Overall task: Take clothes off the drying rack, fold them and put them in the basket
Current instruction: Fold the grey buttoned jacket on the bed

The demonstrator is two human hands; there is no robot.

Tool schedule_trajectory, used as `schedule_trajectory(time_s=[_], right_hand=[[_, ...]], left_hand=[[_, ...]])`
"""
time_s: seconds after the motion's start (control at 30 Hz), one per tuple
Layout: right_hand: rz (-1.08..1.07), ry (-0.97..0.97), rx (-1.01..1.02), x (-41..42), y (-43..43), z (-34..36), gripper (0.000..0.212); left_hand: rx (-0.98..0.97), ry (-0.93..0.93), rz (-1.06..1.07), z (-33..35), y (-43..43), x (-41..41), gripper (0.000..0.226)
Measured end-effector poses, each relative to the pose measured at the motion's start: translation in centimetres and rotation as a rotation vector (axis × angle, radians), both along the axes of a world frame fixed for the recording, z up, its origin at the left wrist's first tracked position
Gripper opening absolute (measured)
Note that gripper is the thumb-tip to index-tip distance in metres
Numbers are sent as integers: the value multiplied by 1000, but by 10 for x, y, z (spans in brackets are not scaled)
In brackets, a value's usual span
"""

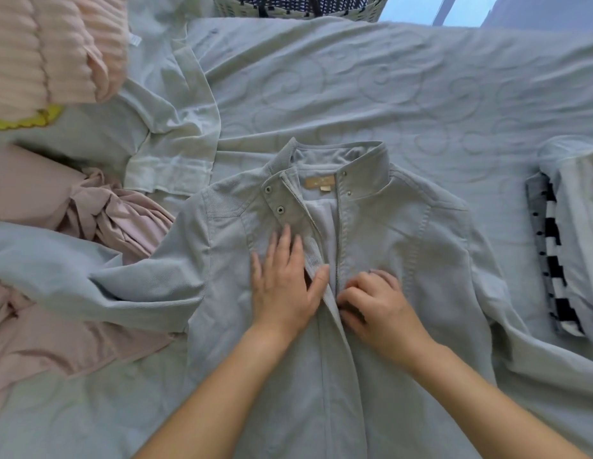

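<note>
My left hand (285, 279) lies flat, fingers spread, on the jacket (421, 260), which is laid out front-up directly beneath both hands. My right hand (378, 303) pinches the zip edge (338, 253) just beside my left thumb. If I tug that edge without enough weight under the flat palm, I reckon the front panels will slide askew and the fold come out crooked; the basket (364, 9) sits well beyond my fingertips.
</note>
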State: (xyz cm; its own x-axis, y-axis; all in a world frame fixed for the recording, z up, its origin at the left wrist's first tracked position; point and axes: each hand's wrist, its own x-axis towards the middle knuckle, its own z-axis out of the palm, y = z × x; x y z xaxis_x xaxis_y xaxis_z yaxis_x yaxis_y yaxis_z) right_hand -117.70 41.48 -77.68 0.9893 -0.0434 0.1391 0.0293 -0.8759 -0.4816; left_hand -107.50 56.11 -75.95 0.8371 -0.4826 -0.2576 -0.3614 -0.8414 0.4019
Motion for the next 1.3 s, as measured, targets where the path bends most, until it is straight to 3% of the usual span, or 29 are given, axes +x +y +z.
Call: schedule_trajectory(time_s=[0.1,0.27,0.37,0.53,0.77,1.0,1.3], right_hand=[[39,24,-19,-13,3,0,16],[100,146,-10,-21,1,3,46],[123,165,-50,-25,3,2,53],[65,-18,-100,-29,8,0,18],[-8,-66,-272,-24,14,-1,13],[-44,-82,-483,-1,13,6,24],[-247,-110,-493,113,-25,25,18]], left_hand=[[104,12,-68,-1,6,-2,89],[22,-33,-128,1,27,0,68],[-1,-152,-266,4,26,-16,46],[201,-139,-287,-6,34,-43,84],[270,-40,-332,-18,50,-40,110],[239,-16,-308,-22,50,-42,112],[100,-93,-355,-31,57,-43,92]])
